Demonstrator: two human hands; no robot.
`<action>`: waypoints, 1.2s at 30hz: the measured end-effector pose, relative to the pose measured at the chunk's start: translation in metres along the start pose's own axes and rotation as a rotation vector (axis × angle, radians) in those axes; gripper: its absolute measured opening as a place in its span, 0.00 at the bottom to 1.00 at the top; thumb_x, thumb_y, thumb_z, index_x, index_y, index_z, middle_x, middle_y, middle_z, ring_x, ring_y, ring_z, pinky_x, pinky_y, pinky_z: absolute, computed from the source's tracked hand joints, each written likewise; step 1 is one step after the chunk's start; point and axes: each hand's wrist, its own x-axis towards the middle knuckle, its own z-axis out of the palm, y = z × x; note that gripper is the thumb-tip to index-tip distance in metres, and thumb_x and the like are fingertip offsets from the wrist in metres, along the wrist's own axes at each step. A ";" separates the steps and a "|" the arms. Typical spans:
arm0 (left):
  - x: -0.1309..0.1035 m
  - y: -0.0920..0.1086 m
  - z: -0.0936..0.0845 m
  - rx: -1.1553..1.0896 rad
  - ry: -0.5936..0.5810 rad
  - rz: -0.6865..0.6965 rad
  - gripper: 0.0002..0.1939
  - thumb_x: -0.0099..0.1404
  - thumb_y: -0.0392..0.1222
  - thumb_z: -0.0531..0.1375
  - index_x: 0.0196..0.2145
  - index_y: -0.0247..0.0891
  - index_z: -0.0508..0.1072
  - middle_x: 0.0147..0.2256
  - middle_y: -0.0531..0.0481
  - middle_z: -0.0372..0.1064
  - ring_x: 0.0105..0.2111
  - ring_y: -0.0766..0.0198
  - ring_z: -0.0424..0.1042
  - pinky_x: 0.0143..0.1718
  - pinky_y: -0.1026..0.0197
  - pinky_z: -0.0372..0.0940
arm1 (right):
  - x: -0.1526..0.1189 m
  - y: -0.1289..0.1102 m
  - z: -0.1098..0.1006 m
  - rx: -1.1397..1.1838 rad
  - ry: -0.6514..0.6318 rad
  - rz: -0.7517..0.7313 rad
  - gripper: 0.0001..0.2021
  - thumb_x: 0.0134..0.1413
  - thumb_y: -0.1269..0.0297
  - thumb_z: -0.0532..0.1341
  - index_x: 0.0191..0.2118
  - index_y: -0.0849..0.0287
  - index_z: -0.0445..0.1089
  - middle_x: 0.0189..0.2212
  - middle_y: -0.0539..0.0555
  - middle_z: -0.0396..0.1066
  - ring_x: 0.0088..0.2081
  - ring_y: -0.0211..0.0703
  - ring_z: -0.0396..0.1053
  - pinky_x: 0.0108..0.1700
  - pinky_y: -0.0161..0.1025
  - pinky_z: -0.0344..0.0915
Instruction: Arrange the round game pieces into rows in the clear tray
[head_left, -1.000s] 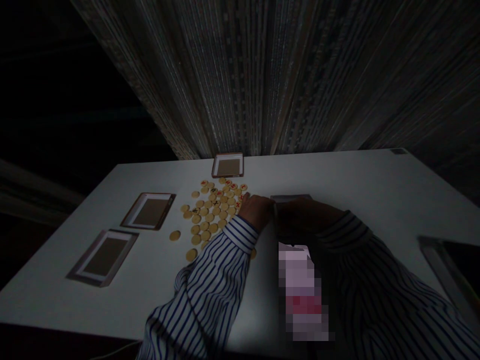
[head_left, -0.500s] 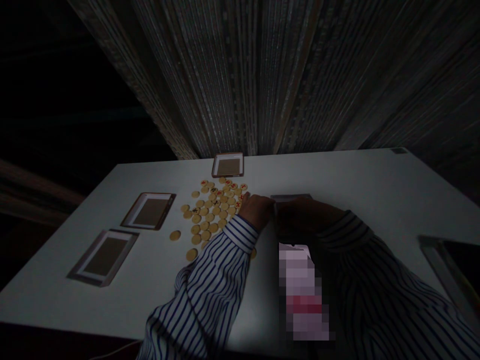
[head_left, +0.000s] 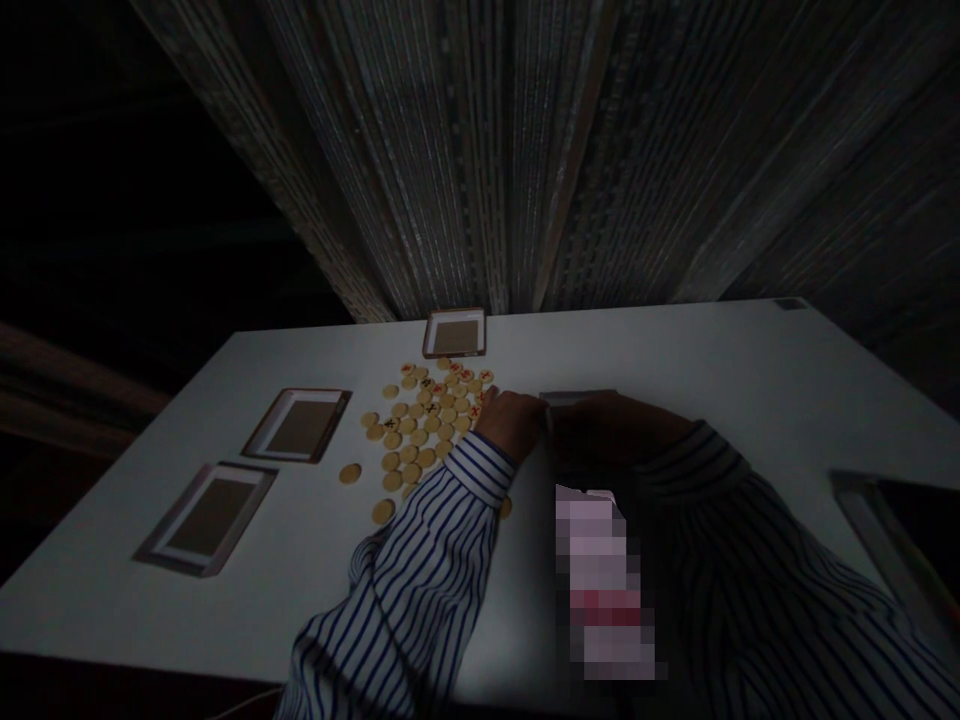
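Observation:
My left hand [head_left: 511, 424] is closed, fingers curled, by the left edge of a shallow box [head_left: 576, 397]. Its fingertips are lost in shadow, so what they grip cannot be made out. Dark against the table, my right hand [head_left: 619, 425] reaches in from the right and covers most of that box; its fingers are too dim to read. Below both hands glows a bright phone-like screen [head_left: 600, 550], blurred into blocks. To the left of my left hand lie many round wooden Chinese chess pieces [head_left: 420, 436], some marked with red or black characters.
On the white table [head_left: 712, 350] stand an open tray [head_left: 455, 335] at the back and two more on the left, a brown-edged tray [head_left: 298, 425] and a clear-edged one [head_left: 206, 518]. A dark framed object [head_left: 892, 530] sits at the right. Behind hangs a striped curtain [head_left: 480, 150].
The view has shifted very slightly. Both hands keep nearly the same place by the box, and the chess pieces and trays lie as before.

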 end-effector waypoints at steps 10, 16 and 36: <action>-0.010 0.004 -0.010 -0.042 0.066 -0.014 0.16 0.63 0.37 0.51 0.48 0.40 0.71 0.46 0.46 0.72 0.49 0.57 0.67 0.58 0.44 0.47 | -0.023 0.007 -0.014 -0.094 0.169 0.115 0.13 0.54 0.69 0.54 0.43 0.61 0.71 0.39 0.58 0.74 0.39 0.46 0.71 0.40 0.41 0.64; -0.033 0.014 -0.007 -0.042 0.098 0.012 0.14 0.62 0.36 0.53 0.44 0.42 0.72 0.43 0.48 0.73 0.47 0.56 0.68 0.57 0.43 0.48 | -0.054 0.013 0.002 -0.097 0.415 0.187 0.13 0.55 0.66 0.52 0.42 0.62 0.71 0.37 0.59 0.74 0.37 0.45 0.70 0.38 0.41 0.65; -0.064 0.021 0.036 -0.050 0.296 0.077 0.09 0.63 0.39 0.55 0.39 0.43 0.74 0.35 0.49 0.73 0.40 0.59 0.69 0.56 0.40 0.47 | -0.074 0.021 0.061 0.200 0.540 0.541 0.18 0.54 0.60 0.51 0.46 0.61 0.70 0.35 0.57 0.76 0.36 0.48 0.74 0.35 0.42 0.69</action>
